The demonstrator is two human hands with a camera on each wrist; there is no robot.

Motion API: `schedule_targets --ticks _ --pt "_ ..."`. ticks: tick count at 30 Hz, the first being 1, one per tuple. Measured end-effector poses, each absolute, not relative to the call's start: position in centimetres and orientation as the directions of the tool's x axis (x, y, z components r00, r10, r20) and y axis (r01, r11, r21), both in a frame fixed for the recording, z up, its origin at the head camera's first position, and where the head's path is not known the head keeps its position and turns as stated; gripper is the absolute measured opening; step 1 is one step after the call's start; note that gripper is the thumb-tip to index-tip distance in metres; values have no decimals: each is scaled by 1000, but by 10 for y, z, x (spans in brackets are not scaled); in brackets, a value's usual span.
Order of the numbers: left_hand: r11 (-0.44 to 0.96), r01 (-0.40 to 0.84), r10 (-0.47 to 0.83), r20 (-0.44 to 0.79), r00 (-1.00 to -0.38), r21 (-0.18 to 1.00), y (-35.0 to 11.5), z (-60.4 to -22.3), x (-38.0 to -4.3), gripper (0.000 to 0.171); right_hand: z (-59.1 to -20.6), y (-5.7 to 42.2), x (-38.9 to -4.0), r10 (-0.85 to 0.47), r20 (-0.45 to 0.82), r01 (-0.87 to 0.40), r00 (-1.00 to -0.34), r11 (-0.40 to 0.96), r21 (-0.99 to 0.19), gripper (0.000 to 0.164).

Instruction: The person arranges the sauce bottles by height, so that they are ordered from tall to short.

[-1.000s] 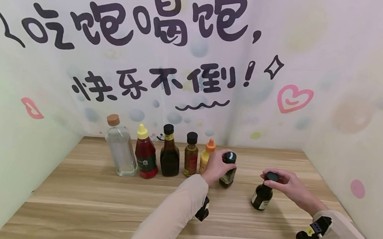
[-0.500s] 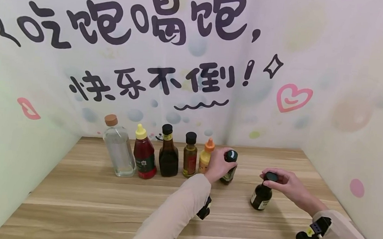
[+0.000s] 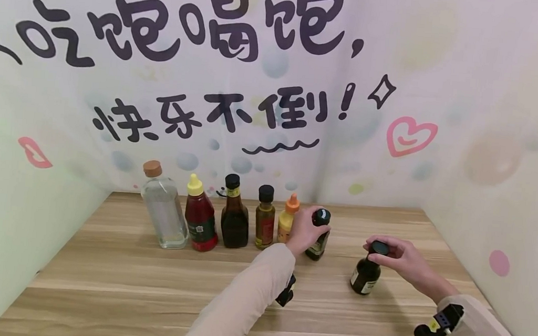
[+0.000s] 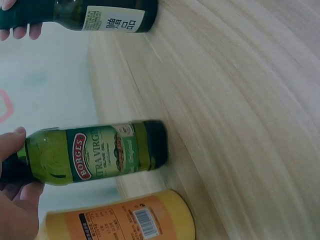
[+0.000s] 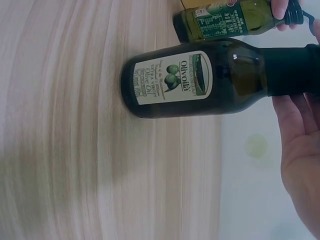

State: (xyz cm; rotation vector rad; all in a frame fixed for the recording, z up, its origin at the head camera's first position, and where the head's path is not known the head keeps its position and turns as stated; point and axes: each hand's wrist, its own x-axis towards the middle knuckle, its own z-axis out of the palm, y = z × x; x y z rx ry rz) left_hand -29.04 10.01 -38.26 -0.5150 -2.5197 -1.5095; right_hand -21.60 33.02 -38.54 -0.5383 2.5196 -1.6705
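Note:
My left hand grips a Borges olive oil bottle by its dark cap and neck. That bottle is upright at the right end of a row, beside a yellow squeeze bottle with an orange tip. Farther right and nearer to me, my right hand holds a dark Olivoila olive oil bottle round its neck and cap. This second bottle is upright with its base at the table, its white label showing in both wrist views. Part of the yellow bottle is hidden by my left hand.
Leftward along the row stand a small oil bottle, a dark sauce bottle, a red sauce bottle with a yellow tip, and a large clear bottle. A printed wall rises behind the wooden table.
My left hand has shifted the Borges bottle slightly back, toward the wall. The right hand keeps its hold on the Olivoila bottle. The head view has turned a little.

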Motion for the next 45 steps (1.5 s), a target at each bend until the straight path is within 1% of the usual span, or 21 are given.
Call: schedule_targets --ticks 3,8,12,16,24,29,35,41,45 --pt "439 363 200 304 -931 822 100 -383 -290 35 -386 330 -217 -328 137 -254 -935 349 -902 34" --pt "435 396 192 347 -918 808 99 -385 -290 33 -386 329 -217 -323 139 -256 -936 355 -899 34" --pt "423 416 206 362 -909 805 97 -386 -292 34 -385 328 -218 -310 142 -260 -940 381 -887 34" --pt "418 414 244 339 -909 809 96 -386 -294 36 -384 328 -217 -314 151 -272 -937 392 -879 34" --pt "408 411 310 300 -902 815 91 -384 -296 38 -382 328 -214 -303 99 -213 -948 372 -904 40" --pt "393 411 332 290 -897 822 89 -385 -296 39 -380 326 -214 -308 90 -208 -947 375 -903 42" --pt "392 451 349 324 -879 802 87 -386 -297 38 -375 325 -215 -334 94 -234 -938 406 -883 43" --pt "389 477 358 348 -866 788 87 -387 -298 37 -372 327 -212 -349 57 -194 -935 371 -908 51" --pt "378 490 361 363 -859 785 87 -388 -297 37 -372 326 -211 -351 62 -193 -934 352 -916 50"
